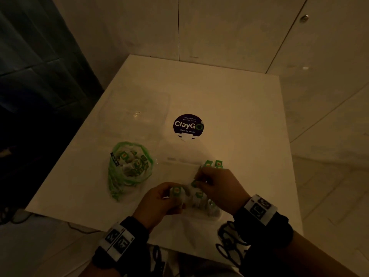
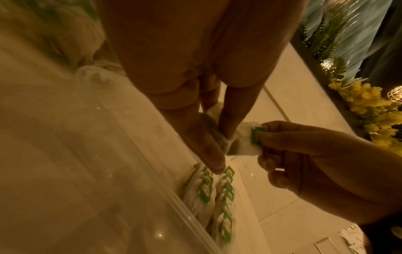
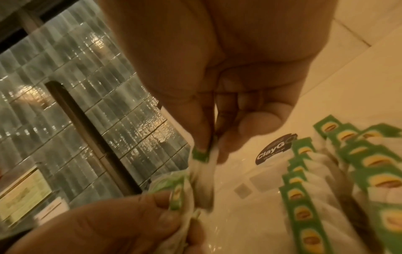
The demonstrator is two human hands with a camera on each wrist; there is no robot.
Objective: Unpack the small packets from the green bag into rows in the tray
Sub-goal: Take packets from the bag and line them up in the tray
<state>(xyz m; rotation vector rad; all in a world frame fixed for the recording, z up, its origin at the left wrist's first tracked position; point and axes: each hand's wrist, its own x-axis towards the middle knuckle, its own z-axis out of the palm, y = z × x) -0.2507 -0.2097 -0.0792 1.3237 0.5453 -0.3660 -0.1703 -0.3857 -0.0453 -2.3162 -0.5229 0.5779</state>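
The green bag lies open on the white table, with several small packets inside. The clear tray sits to its right, under my hands. Rows of green-tagged packets stand along its right side. My left hand grips a small bunch of packets over the tray's near part. My right hand pinches one packet by its green tag, right beside the left hand's bunch. In the left wrist view that pinched packet hangs above the tray rows.
A second clear container stands behind the bag. A round dark ClayGo sticker is stuck on the table behind the tray. The table's near edge runs just below my wrists. White cupboard doors rise behind the table.
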